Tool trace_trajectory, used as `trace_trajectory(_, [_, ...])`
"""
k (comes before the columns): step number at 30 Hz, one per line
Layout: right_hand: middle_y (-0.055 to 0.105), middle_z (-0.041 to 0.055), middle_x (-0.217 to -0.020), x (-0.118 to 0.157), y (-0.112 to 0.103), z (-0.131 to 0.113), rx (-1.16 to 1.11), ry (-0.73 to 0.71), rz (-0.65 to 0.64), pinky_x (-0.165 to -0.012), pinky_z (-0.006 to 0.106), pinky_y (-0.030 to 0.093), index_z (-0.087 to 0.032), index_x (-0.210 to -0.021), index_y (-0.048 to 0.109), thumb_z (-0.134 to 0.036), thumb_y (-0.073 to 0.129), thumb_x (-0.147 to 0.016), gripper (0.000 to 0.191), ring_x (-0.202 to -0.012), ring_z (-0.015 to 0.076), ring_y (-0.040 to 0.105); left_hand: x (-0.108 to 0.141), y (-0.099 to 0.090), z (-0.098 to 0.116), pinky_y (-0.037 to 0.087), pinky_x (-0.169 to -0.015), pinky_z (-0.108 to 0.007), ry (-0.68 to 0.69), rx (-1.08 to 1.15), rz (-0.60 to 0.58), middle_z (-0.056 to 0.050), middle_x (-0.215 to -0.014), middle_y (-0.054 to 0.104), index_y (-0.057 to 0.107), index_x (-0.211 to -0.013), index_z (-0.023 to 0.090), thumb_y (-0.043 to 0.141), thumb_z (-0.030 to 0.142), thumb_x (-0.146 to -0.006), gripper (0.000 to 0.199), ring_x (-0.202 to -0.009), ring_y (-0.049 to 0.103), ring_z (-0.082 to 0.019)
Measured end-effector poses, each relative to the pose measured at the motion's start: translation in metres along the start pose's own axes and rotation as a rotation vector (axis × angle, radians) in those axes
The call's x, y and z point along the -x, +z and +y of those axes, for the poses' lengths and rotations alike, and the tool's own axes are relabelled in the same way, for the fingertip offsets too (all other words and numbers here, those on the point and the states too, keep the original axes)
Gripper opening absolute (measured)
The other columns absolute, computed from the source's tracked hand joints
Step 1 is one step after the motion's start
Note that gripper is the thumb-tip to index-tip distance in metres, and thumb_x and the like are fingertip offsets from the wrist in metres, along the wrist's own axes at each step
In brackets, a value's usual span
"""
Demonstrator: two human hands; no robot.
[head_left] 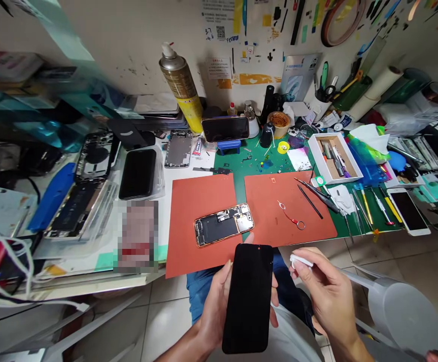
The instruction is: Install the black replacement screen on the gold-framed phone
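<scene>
My left hand (pixel 214 310) is wrapped round the edges of a black phone screen (pixel 248 301), held above my lap with its dark face up. To its right, my right hand (pixel 330 294) pinches a small white folded piece (pixel 301 260), perhaps a wipe; its exact kind is unclear. The two hands are apart. Just beyond the screen, an opened phone body (pixel 224 226) with its battery and boards exposed lies on the left red mat (pixel 185 201).
The right red mat (pixel 256 201) bears a red ring-ended cord (pixel 290 216) and a black stick (pixel 310 201). Tweezers and screwdrivers (pixel 382 206) lie farther right. A propped phone (pixel 225 129) and yellow spray can (pixel 183 88) stand behind. Other phone parts (pixel 76 208) crowd the left.
</scene>
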State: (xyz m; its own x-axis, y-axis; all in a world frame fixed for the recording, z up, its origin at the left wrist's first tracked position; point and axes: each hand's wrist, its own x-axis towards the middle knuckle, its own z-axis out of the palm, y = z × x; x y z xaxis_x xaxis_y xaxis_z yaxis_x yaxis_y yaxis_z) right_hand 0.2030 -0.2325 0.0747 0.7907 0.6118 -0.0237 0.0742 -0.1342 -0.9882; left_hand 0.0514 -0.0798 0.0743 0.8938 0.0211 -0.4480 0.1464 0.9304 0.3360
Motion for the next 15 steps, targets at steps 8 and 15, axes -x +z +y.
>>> trace_trajectory(8, [0.067, 0.0060, -0.100, 0.015, 0.020, 0.001, -0.064, 0.129, -0.183, -0.059, 0.026, 0.060, -0.023, -0.106, 0.084, -0.040, 0.066, -0.109, 0.026, -0.064, 0.0135, 0.070, 0.004, -0.001, -0.002, 0.056, -0.082, -0.041, 0.058, -0.048, -0.011, -0.009, -0.103, 0.078, 0.015, -0.178, 0.033, 0.037, 0.080, -0.105, 0.090, -0.082, 0.081, -0.030])
trace_trajectory(15, [0.061, 0.0047, -0.098, 0.010, 0.028, -0.007, -0.034, 0.203, -0.213, -0.054, 0.027, 0.053, -0.019, -0.087, 0.080, -0.048, 0.070, -0.106, 0.037, -0.059, 0.0103, 0.060, 0.008, -0.007, -0.005, 0.057, -0.083, -0.042, 0.011, 0.033, 0.008, -0.010, -0.118, 0.081, 0.013, -0.178, 0.035, 0.050, 0.078, -0.101, 0.096, -0.088, 0.084, -0.034])
